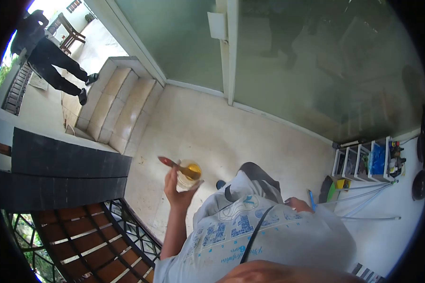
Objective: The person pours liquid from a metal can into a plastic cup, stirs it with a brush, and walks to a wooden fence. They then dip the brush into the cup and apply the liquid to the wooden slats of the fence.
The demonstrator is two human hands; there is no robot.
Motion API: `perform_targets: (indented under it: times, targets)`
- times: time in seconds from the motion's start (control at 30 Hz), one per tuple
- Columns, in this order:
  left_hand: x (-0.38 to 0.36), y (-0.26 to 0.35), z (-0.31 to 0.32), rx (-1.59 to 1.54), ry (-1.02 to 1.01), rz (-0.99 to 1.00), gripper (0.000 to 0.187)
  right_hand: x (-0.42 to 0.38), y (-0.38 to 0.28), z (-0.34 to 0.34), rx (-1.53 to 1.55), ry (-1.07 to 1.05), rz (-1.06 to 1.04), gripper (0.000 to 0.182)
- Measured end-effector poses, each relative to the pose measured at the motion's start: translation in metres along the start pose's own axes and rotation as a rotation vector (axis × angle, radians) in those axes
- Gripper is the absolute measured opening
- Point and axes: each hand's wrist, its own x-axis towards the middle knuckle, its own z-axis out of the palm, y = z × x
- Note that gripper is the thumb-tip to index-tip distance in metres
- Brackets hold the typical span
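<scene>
At the left of my body, my left hand [178, 187] is closed around a clear cup [196, 167] with yellow liquid in it. A paintbrush [170, 163] with a red-brown handle slants across the cup, its bristle end over the liquid and its handle sticking out past my fingers. My right hand [299, 204] hangs low beside my right hip, partly hidden by my shirt. A blue bar [311, 200] appears right at its fingertips; I cannot tell whether the hand holds it.
Steps [123, 104] rise at the upper left, where a person [52, 59] in dark clothes stands. Frosted glass doors [316, 70] line the far side. A storage rack [363, 160], a broom [327, 189] and poles [363, 193] are at the right. A dark ledge [71, 165] lies left.
</scene>
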Motion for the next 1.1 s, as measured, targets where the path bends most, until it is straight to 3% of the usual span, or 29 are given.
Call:
perform_targets:
  times: [0.07, 0.13, 0.23, 0.3, 0.37, 0.43, 0.47, 0.5, 0.53, 0.57, 0.63, 0.67, 0.7, 0.8, 0.87, 1.03, 1.1]
  targets:
    - [0.067, -0.031, -0.004, -0.047, 0.018, 0.043, 0.108, 0.047, -0.032, 0.014, 0.063, 0.038, 0.024, 0.053]
    - [0.125, -0.067, -0.006, -0.061, 0.056, 0.0, 0.113, 0.109, -0.066, 0.015, 0.333, 0.128, 0.069, 0.055]
    - [0.214, -0.143, -0.008, -0.041, 0.087, -0.036, 0.113, 0.166, -0.172, -0.026, 0.397, 0.119, 0.109, 0.052]
    - [0.252, -0.175, -0.008, 0.03, 0.104, -0.037, 0.113, 0.219, -0.228, -0.055, 0.306, 0.025, 0.136, 0.048]
    - [0.284, -0.203, -0.009, 0.139, 0.11, -0.053, 0.101, 0.297, -0.283, -0.086, 0.007, -0.168, 0.327, 0.044]
    - [0.307, -0.225, -0.011, 0.154, 0.109, -0.129, 0.099, 0.397, -0.329, -0.129, -0.249, -0.116, 0.139, 0.038]
    - [0.313, -0.234, -0.013, 0.153, 0.103, -0.184, 0.097, 0.383, -0.404, -0.16, -0.658, -0.02, -0.3, 0.044]
    - [0.313, -0.242, -0.016, 0.153, 0.101, -0.234, 0.095, 0.407, -0.448, -0.164, -0.199, 0.216, -0.265, 0.04]
    - [0.314, -0.254, -0.021, 0.203, 0.042, -0.281, 0.11, 0.415, -0.511, -0.18, -0.206, 0.25, -0.369, 0.042]
    - [0.315, -0.265, -0.022, 0.215, 0.051, -0.303, 0.112, 0.418, -0.582, -0.198, -0.211, 0.282, -0.476, 0.045]
    - [0.313, -0.286, -0.02, 0.246, 0.105, -0.389, 0.114, 0.416, -0.719, -0.22, -0.199, 0.15, -0.443, 0.047]
    - [0.315, -0.296, -0.02, 0.239, 0.147, -0.435, 0.116, 0.427, -0.775, -0.223, -0.233, 0.138, -0.522, 0.047]
    - [0.32, -0.301, -0.02, 0.206, 0.192, -0.553, 0.108, 0.443, -0.824, -0.223, -0.268, 0.126, -0.602, 0.047]
    - [0.337, -0.341, -0.022, 0.238, 0.302, -0.716, 0.106, 0.479, -0.966, -0.21, -0.406, 0.076, -0.739, 0.045]
    - [0.348, -0.394, -0.031, 0.153, 0.496, -0.854, 0.105, 0.499, -1.057, -0.192, -0.45, 0.04, -0.738, 0.046]
    - [0.426, -0.558, -0.101, 0.283, 0.459, -0.85, 0.102, 0.483, -1.216, -0.146, -0.424, 0.008, -0.675, 0.05]
    - [0.489, -0.641, -0.134, 0.349, 0.388, -0.628, 0.101, 0.467, -1.284, -0.133, -0.234, -0.065, -0.508, 0.053]
